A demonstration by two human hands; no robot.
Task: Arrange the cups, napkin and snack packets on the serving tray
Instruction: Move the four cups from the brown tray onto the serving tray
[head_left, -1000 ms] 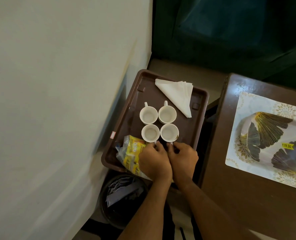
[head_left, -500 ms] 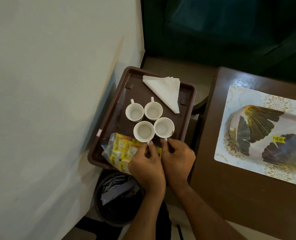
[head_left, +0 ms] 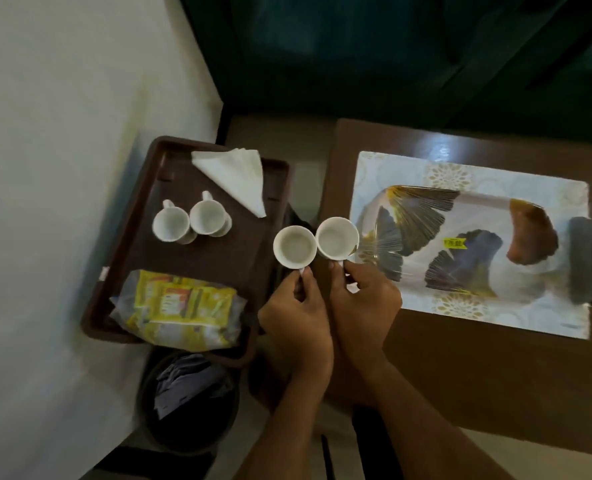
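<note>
From the head camera, your left hand [head_left: 296, 317] pinches the handle of one small white cup [head_left: 294, 246], and your right hand [head_left: 364, 303] pinches the handle of a second cup [head_left: 337, 238] just beside it; the two rims nearly touch. Both cups are raised just ahead of your knuckles, over the gap between the brown tray [head_left: 138, 237] and the patterned serving tray [head_left: 547, 317] to the right of your right hand. Beyond and left of your left hand, two more cups [head_left: 190, 221] stand on the brown tray, with the folded napkin [head_left: 235, 178] behind them and the yellow snack packets [head_left: 178, 308] just left of your left wrist.

These cups look light but stiff, smooth and breakable, so hold each level by its handle and set it down gently. The napkin is soft; the packets likely crinkle and slide.
</note>
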